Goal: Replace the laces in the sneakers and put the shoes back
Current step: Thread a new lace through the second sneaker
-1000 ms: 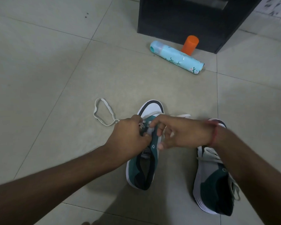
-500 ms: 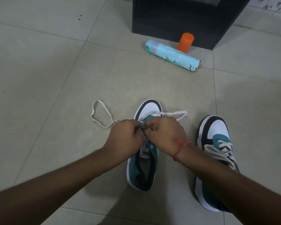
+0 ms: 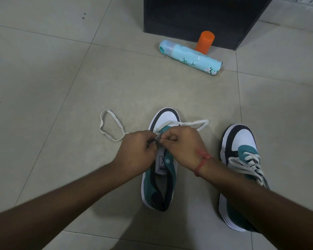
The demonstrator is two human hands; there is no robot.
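Both hands meet over the eyelets of the left sneaker, pinching the lace end.

The left sneaker (image 3: pixel 160 170) lies on the floor (image 3: pixel 52 87) with its long axis pointing away from the person, toe far and heel near, and the lace (image 3: pixel 114 123) trails out on both sides: a loop to the left, a flat run to the right past the toe. The left hand (image 3: pixel 135 154) and the right hand (image 3: pixel 182 147) come in from each side, knuckles up, fingertips pressed together on the lace just above the tongue (I cannot tell which eyelet it enters). The grip sits directly over the shoe's middle line, so I judge the next pull goes along this axis. The right sneaker (image 3: pixel 242 174), already laced, stands just beside.
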